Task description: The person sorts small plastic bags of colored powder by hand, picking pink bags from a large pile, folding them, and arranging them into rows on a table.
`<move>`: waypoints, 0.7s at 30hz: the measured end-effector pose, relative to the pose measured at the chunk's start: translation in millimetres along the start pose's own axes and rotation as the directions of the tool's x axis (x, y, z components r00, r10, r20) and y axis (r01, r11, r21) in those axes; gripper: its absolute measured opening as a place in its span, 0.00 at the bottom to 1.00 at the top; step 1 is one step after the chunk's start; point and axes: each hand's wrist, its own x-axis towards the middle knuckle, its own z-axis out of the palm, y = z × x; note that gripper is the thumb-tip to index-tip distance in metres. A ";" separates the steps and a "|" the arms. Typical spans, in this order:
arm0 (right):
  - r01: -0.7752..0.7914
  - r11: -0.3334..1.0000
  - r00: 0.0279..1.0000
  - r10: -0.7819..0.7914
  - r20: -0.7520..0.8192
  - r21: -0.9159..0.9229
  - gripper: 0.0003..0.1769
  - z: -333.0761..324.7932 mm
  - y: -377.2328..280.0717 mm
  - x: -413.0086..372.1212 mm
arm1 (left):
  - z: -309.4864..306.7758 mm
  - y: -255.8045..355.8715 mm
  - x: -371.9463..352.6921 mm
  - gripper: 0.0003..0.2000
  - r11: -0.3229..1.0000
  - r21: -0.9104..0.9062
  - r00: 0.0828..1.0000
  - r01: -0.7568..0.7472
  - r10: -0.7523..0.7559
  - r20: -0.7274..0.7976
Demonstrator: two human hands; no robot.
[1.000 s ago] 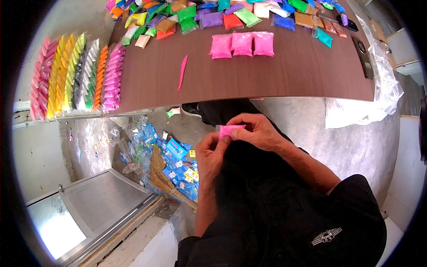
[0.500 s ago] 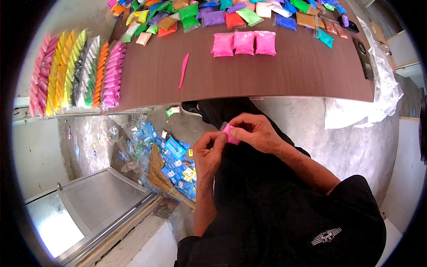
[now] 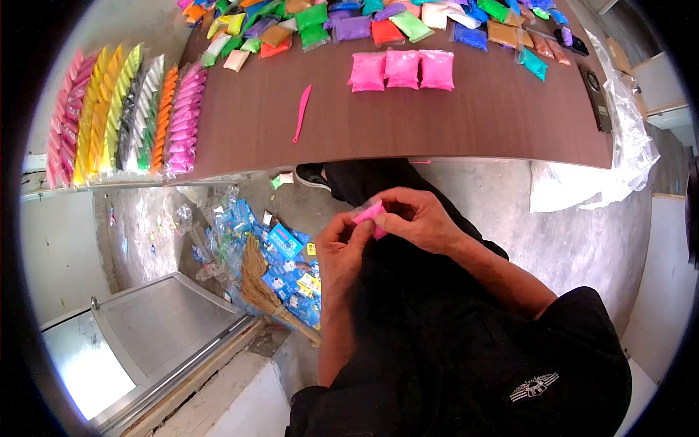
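Note:
A small pink packet (image 3: 370,212) in clear wrap is pinched between my two hands, above my lap and short of the table edge. My left hand (image 3: 342,234) grips its left side with thumb and fingers. On the other side, my right hand (image 3: 415,217) closes on it with thumb and forefinger. Its lower part is hidden by my fingers. Beyond, on the brown table (image 3: 451,124), several larger pink packets (image 3: 402,69) lie side by side in a row. A pink plastic knife (image 3: 302,113) lies to their left.
Many coloured packets (image 3: 349,29) are heaped at the table's back. Strips of joined packets (image 3: 120,116) lie at the left. A dark phone-like device (image 3: 595,98) sits near the right edge. Blue wrappers (image 3: 287,244) and a straw broom (image 3: 255,277) are on the floor.
The pink packet has turned slightly between my fingers, and more of its clear wrap shows at the top left. Both hands keep their pinch. The view has shifted a little.

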 end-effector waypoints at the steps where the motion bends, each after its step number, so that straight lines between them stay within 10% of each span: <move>1: -0.004 0.999 1.000 0.005 0.023 -0.052 0.11 -0.3 -0.4 0.1 | -3.4 1.1 -0.6 0.09 0.998 0.061 1.000 0.006 -0.007 0.012; 21: -0.055 0.997 0.998 0.056 -0.020 0.047 0.13 -1.5 12.6 -0.1 | 0.7 -5.8 0.3 0.09 0.990 0.138 0.998 0.015 -0.024 0.060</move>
